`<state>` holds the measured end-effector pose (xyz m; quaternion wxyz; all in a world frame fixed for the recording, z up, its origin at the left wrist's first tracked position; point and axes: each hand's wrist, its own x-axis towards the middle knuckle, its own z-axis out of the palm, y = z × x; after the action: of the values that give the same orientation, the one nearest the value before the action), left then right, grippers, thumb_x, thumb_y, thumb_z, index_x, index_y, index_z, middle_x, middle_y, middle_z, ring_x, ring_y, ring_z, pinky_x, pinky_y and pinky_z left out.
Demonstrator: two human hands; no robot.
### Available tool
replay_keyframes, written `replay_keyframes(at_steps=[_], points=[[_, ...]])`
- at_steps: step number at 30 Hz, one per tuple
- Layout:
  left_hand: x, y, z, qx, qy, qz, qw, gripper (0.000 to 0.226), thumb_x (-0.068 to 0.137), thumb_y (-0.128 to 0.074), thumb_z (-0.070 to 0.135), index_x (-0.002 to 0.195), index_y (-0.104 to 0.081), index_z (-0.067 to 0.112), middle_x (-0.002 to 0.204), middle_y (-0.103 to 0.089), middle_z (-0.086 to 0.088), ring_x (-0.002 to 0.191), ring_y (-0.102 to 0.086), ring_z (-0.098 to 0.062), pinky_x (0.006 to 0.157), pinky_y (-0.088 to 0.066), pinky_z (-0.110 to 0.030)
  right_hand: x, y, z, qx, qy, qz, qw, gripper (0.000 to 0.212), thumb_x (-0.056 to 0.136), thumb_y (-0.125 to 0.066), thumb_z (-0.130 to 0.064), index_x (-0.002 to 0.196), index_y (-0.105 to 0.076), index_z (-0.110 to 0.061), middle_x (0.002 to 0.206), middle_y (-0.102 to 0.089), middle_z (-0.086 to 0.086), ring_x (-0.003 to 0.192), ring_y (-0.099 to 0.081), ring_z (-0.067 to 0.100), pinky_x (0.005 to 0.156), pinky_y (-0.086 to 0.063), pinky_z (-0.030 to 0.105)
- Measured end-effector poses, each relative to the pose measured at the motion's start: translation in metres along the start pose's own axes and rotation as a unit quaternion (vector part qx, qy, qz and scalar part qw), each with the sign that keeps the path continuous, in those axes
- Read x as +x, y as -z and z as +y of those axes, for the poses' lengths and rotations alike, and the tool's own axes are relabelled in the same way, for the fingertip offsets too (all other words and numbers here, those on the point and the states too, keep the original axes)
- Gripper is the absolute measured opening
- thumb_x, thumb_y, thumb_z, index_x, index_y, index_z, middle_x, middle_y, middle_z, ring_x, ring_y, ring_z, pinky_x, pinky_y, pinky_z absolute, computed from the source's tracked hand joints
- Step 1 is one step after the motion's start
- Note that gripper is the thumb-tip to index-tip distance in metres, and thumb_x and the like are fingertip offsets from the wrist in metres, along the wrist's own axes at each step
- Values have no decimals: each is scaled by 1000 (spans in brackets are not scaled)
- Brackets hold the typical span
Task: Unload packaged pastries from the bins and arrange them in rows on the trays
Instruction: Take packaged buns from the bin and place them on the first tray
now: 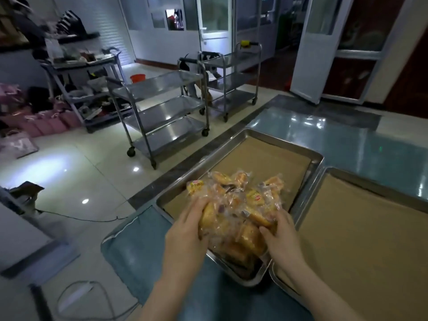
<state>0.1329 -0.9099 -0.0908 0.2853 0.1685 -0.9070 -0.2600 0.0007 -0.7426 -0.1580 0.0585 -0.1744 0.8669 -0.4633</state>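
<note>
Yellow-label pastry packs (236,209) gripped by L hand (185,232), R hand (282,237) over tray (266,156); print illegible.

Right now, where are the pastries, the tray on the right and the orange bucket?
pastries (238,212), head view, middle of the pile.
tray on the right (359,228), head view, its bare paper lining.
orange bucket (137,78), head view, its side.

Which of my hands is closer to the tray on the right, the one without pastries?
Right. The right hand grips the pastries right beside that tray; the left hand grips their far side, over the other tray.
</note>
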Motion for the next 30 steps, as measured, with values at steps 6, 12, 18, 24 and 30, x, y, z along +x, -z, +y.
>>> replay_keyframes(at_steps=[6,12,18,24,30], points=[[64,-33,-63,-83,50,33,995,69,79,-64,5,133,-40,40,136,-48,11,114,-48,-5,91,-36,-20,25,-53,15,-43,-53,43,997,61,92,-58,-34,141,-23,-22,155,-14,-7,139,-24,16,108,-27,31],[102,-69,-106,-14,-72,-135,988,74,78,-66,8,138,-35,38,144,-40,4,123,-45,-21,96,-41,-39,26,-88,11,-183,-132,2,974,76,84,-31,-70,143,13,-50,151,35,-9,141,28,20,115,2,43],[78,-90,-117,83,-65,-209,972,84,79,-65,29,145,-14,41,158,-3,3,139,-5,-31,109,-15,-54,-3,-109,3,-330,-119,80,933,74,89,-25,-67,145,18,-46,155,24,5,142,24,31,115,-3,54],[89,-113,-122,128,-165,-315,926,89,84,-48,57,144,15,40,152,31,2,132,39,-31,103,18,-59,-7,-119,11,-360,-132,18,923,63,88,-6,-69,146,3,-47,156,24,-4,142,26,28,115,-9,57],[116,-101,-120,92,-197,-351,911,94,83,-51,54,143,20,40,153,24,8,137,28,-24,106,18,-55,22,-96,3,-318,-154,-7,935,62,92,-28,-62,149,-15,-40,160,11,-5,144,19,29,115,-4,55]])
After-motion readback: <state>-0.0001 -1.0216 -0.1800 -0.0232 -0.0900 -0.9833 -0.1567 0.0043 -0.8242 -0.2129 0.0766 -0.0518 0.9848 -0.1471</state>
